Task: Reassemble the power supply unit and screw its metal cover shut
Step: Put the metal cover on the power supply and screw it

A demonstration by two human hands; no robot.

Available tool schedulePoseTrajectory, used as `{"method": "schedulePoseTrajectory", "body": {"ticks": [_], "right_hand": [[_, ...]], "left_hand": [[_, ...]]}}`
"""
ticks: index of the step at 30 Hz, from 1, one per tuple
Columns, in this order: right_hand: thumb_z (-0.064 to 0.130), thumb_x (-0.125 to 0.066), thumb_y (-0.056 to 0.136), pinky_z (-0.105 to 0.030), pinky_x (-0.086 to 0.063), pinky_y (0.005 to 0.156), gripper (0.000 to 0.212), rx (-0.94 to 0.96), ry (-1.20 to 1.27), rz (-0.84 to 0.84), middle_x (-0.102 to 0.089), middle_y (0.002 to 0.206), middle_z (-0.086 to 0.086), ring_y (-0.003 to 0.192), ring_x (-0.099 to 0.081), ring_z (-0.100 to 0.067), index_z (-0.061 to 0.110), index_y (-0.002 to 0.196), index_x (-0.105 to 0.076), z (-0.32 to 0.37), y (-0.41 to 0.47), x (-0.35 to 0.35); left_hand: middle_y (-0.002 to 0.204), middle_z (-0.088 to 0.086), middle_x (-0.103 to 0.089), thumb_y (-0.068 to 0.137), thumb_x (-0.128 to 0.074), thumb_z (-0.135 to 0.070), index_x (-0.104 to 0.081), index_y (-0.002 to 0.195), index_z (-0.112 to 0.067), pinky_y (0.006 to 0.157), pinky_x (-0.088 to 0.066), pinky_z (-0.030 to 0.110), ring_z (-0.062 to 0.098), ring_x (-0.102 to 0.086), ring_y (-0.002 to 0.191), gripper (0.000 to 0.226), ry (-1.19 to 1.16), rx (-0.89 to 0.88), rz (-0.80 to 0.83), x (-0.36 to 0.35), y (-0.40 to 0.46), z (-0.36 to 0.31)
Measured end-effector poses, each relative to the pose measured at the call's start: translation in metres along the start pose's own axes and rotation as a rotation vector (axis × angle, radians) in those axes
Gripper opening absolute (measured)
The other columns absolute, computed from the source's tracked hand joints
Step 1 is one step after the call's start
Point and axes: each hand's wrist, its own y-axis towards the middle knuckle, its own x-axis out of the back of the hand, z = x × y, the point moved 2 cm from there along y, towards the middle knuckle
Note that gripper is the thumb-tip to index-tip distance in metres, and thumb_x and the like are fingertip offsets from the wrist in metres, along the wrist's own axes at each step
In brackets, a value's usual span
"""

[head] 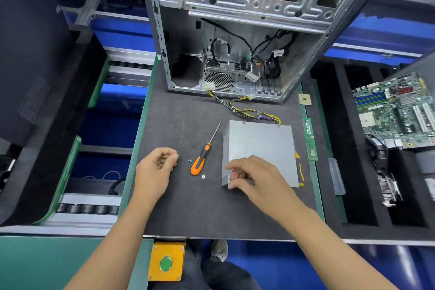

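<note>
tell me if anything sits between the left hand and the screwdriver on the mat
Nothing visible blocks it. The left hand hovers, fingers loosely curled and holding nothing, just left of the screwdriver, with only bare mat between them. A small screw lies beside the orange handle, close enough to get nudged.

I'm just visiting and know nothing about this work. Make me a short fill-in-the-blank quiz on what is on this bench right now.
1. The screwdriver lying on the mat has a black and ______ handle.
2. The person's ______ hand rests on the near corner of the power supply unit.
3. The yellow and black cable bundle runs from the power supply unit to the open ______.
4. A small screw lies between the screwdriver and the ______ hand.

Missing words: orange; right; computer case; left
</note>
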Motion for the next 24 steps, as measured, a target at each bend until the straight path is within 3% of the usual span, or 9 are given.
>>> {"method": "schedulePoseTrajectory", "body": {"ticks": [5, 11, 15, 21, 24], "right_hand": [[0.010, -0.070, 0.087, -0.012, -0.040, 0.079, 0.025, 0.055, -0.102, -0.050, -0.052, 0.079, 0.027, 0.087, -0.049, -0.004, 0.020, 0.109, -0.069, 0.005, -0.002, -0.003], [0.009, -0.073, 0.083, -0.025, -0.044, 0.073, 0.023, 0.101, -0.233, -0.123, -0.062, 0.080, 0.010, 0.081, -0.050, -0.012, 0.014, 0.105, -0.070, 0.010, -0.003, -0.006], [0.004, -0.080, 0.076, -0.024, -0.045, 0.064, 0.023, 0.196, -0.329, -0.207, -0.062, 0.077, 0.006, 0.073, -0.056, -0.018, 0.011, 0.096, -0.071, 0.009, -0.006, -0.010], [0.003, -0.082, 0.076, -0.029, -0.049, 0.067, 0.023, 0.239, -0.268, -0.292, -0.064, 0.079, 0.002, 0.072, -0.059, -0.020, 0.008, 0.096, -0.071, 0.001, -0.011, -0.014], [0.008, -0.079, 0.079, -0.027, -0.052, 0.076, 0.021, 0.127, -0.076, -0.380, -0.067, 0.087, 0.004, 0.081, -0.064, -0.014, 0.013, 0.098, -0.072, -0.003, -0.016, -0.008]], "left_hand": [[0.081, -0.012, -0.072, 0.093, -0.068, -0.019, -0.069, 0.087, -0.034, 0.073, -0.051, 0.021, 0.007, -0.068, 0.076, 0.017, 0.001, -0.015, 0.005, 0.000, 0.000, 0.001], [0.082, -0.012, -0.072, 0.093, -0.068, -0.018, -0.068, 0.087, -0.035, 0.073, -0.052, 0.022, 0.007, -0.068, 0.075, 0.018, -0.006, -0.022, 0.007, 0.000, 0.000, 0.000], [0.082, -0.012, -0.072, 0.093, -0.068, -0.020, -0.069, 0.087, -0.036, 0.074, -0.053, 0.023, 0.007, -0.068, 0.076, 0.017, -0.003, -0.020, 0.008, 0.000, -0.001, -0.001], [0.082, -0.008, -0.074, 0.093, -0.069, -0.017, -0.072, 0.088, -0.033, 0.077, -0.057, 0.030, 0.010, -0.070, 0.077, 0.016, -0.064, 0.006, 0.023, -0.001, -0.009, -0.014], [0.081, 0.000, -0.075, 0.090, -0.072, -0.011, -0.077, 0.087, -0.030, 0.070, -0.056, 0.023, 0.011, -0.070, 0.073, 0.019, -0.208, -0.003, 0.106, -0.006, -0.021, -0.039]]}}
